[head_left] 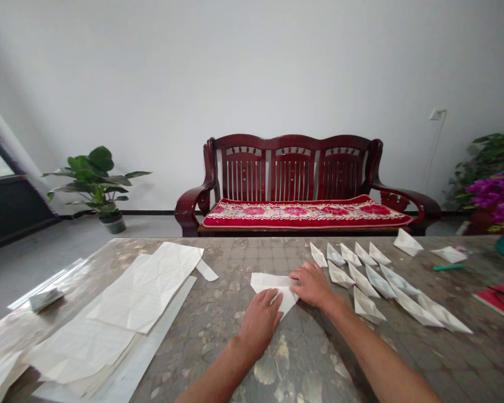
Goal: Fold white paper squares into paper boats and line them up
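A partly folded white sheet of paper (pixel 273 281) lies flat on the table in front of me, its lower part narrowing toward a point. At its lower left edge, my left hand (pixel 261 316) has its bent fingers closed on the paper. My right hand (pixel 313 284) grips the paper's right corner, fingers curled over it and hiding that end. Right of my hands stand several folded paper boats (pixel 363 280) in slanting rows, the nearest close beside my right hand.
Loose, creased sheets (pixel 147 291) are stacked on the left of the table (pixel 235 364), with a paper strip (pixel 207 270) beside them. At right lie a green pen (pixel 448 267) and glasses on a red book (pixel 498 302). A wooden bench (pixel 292 173) stands beyond.
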Tool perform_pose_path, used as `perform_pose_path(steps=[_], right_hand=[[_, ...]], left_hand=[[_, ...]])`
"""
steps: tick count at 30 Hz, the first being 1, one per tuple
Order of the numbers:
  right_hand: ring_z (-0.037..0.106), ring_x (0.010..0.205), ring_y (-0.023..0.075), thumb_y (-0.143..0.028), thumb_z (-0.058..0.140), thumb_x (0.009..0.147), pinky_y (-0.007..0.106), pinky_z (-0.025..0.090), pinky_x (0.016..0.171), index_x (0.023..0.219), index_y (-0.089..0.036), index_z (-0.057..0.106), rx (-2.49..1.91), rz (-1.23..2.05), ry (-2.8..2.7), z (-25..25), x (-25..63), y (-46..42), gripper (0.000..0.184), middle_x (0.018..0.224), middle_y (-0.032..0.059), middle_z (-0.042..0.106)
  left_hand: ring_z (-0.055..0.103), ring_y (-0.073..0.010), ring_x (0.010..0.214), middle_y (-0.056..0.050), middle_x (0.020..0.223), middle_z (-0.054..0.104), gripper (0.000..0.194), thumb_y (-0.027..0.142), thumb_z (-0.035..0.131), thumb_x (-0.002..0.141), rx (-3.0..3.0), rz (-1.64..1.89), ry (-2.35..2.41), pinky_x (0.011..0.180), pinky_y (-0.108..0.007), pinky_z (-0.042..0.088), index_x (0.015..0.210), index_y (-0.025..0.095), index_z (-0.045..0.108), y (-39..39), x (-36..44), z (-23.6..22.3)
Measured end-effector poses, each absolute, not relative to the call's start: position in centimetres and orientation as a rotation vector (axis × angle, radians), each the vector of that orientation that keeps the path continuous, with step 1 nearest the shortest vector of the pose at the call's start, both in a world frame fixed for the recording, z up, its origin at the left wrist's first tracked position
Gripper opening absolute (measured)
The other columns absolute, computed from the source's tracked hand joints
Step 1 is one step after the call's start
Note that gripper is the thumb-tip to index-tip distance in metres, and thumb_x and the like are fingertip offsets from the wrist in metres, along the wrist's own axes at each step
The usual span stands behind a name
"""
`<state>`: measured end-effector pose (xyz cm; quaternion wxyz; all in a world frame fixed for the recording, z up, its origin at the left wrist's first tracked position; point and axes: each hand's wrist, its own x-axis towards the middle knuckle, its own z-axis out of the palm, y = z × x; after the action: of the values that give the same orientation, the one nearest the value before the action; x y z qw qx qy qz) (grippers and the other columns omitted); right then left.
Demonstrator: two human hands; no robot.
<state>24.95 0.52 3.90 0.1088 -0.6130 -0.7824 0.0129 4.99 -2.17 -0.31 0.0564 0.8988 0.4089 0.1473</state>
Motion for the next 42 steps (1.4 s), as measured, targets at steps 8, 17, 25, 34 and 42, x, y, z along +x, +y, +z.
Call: perform_pose_path(steps=[8,17,25,34,42], right_hand=[[0.047,0.093,0.0187,-0.013,0.048,0.091,0.029,0.030,0.078,0.102,-0.028,0.070,-1.512,-0.039,-2.451,2.4,23.6,-0.6,0.029,0.091,0.0032,0.061],[0.049,0.092,0.0203,-0.023,0.049,0.096,0.030,0.034,0.077,0.108,-0.029,0.067,-1.525,-0.213,-2.482,1.7,22.9,-1.3,0.022,0.093,0.0042,0.060],[0.052,0.097,0.0214,-0.017,0.046,0.095,0.031,0.039,0.082,0.106,-0.024,0.067,-1.582,-0.153,-2.488,1.6,22.6,-1.9,0.025,0.098,0.0064,0.063],[0.047,0.125,0.0237,-0.013,0.041,0.093,0.035,0.034,0.109,0.132,-0.011,0.055,-1.754,-0.065,-2.293,0.2,23.4,-5.2,0.041,0.133,0.0146,0.056],[0.036,0.138,0.0282,-0.036,0.042,0.096,0.045,0.028,0.114,0.140,-0.009,0.047,-1.836,0.066,-2.211,0.0,20.9,-5.3,0.052,0.147,0.0183,0.043]], left_hand=[[0.058,-0.0194,0.106,-0.004,0.118,0.065,0.023,0.016,0.054,0.091,2.694,0.523,1.206,0.096,-0.032,0.048,0.111,0.022,0.064,-1.8,4.9,0.2],[0.040,-0.0313,0.133,-0.007,0.139,0.051,0.046,0.019,0.065,0.082,2.832,0.809,1.480,0.109,-0.055,0.033,0.126,0.027,0.054,-1.4,4.3,0.8],[0.052,-0.0260,0.127,-0.008,0.135,0.059,0.035,0.018,0.048,0.093,2.837,0.435,1.409,0.109,-0.045,0.041,0.127,0.021,0.058,-0.2,4.0,-1.8],[0.048,-0.0293,0.131,-0.015,0.142,0.051,0.041,0.021,0.049,0.093,2.787,0.373,1.645,0.107,-0.047,0.042,0.134,0.019,0.053,-1.4,4.1,-1.6],[0.039,-0.0327,0.137,-0.011,0.147,0.046,0.046,0.036,0.050,0.093,2.826,0.463,1.537,0.111,-0.057,0.032,0.138,0.028,0.050,-2.5,4.5,-1.2]])
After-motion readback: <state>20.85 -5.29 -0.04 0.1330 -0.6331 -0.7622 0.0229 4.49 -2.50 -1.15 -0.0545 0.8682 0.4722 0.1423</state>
